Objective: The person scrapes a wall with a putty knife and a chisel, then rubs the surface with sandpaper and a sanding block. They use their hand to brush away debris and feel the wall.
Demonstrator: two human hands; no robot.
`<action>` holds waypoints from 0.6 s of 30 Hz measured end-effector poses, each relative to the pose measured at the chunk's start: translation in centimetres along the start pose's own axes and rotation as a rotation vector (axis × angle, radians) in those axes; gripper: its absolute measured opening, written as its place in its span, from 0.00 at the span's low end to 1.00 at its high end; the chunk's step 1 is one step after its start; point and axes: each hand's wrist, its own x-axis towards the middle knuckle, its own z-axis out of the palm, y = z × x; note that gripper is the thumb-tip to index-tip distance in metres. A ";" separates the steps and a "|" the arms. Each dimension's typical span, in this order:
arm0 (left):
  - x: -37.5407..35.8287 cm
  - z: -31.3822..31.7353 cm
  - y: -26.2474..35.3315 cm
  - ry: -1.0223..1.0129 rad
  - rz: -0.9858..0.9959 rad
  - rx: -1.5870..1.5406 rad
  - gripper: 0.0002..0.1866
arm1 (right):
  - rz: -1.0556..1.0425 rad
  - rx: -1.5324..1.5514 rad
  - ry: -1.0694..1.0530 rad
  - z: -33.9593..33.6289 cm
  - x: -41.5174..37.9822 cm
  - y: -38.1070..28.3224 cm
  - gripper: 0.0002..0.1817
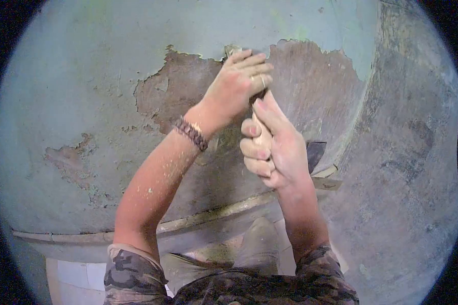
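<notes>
My right hand [280,145] is wrapped round a light-coloured handle [262,134], a little right of the middle. The tool's far end is hidden under my left hand [239,84], which lies over it with its fingers pressed together. Just beyond the left fingertips, paint lifts from the wall [86,66] in a ragged edge. Bare brown patches [315,76] show on both sides of my hands. Whether my left fingers grip the tool or only press on it cannot be made out.
A smaller bare patch [68,157] lies at the left. Along the wall's lower edge runs a pale rim [208,216]. A dark flat piece [315,155] is just right of my right wrist. White tiles [74,274] show at the lower left, and rough grey wall [402,188] at the right.
</notes>
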 end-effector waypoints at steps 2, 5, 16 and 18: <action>0.0 0.3 0.2 0.009 -0.015 0.006 0.08 | -0.003 0.048 -0.059 -0.1 -0.6 -0.4 0.23; -1.0 0.1 0.7 -0.022 0.000 -0.065 0.09 | 0.061 0.048 -0.013 -0.2 -1.5 -0.1 0.20; 1.5 -0.6 -1.5 0.000 0.057 0.076 0.09 | -0.003 0.045 -0.080 0.1 1.2 -0.9 0.21; 1.4 -0.6 -0.6 0.000 0.015 0.045 0.09 | -0.023 0.032 -0.121 0.5 0.0 -1.3 0.21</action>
